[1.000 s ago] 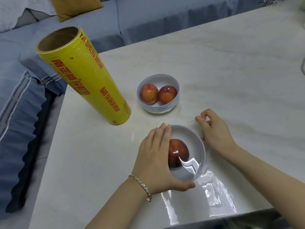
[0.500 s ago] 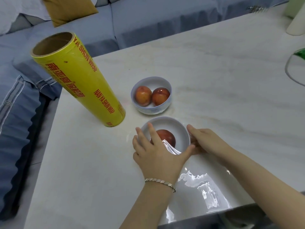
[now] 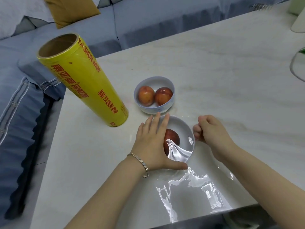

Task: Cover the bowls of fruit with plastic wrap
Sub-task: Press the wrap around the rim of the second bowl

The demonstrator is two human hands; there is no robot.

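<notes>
Near bowl (image 3: pixel 184 128) sits at the front of the worktop (image 3: pixel 231 71), one red fruit (image 3: pixel 171 138) inside. Plastic wrap (image 3: pixel 178 152) lies over its mouth, creased and shiny on the near side, with a loose tail (image 3: pixel 198 187) spread flat on the worktop toward us.

Left hand (image 3: pixel 151 144) lies flat, fingers spread over the left rim, thumb pressed low at the near wall: an open palm, grasping nothing, pinning the film. Right hand (image 3: pixel 211 133) is at the right rim, fingers curled narrow as if pinching the film's edge; we cannot tell for certain whether film is between them.

Judgement: we are mid-way through sealing this bowl. To do it well we hold the left side down, draw the right edge taut outward and down, then smooth it round the wall so the creases flatten. The loose tail needs tucking under or tearing.

Far bowl (image 3: pixel 154 95), two fruits, just behind, apparently uncovered. Yellow roll (image 3: pixel 82 86) stands upright to the left.
</notes>
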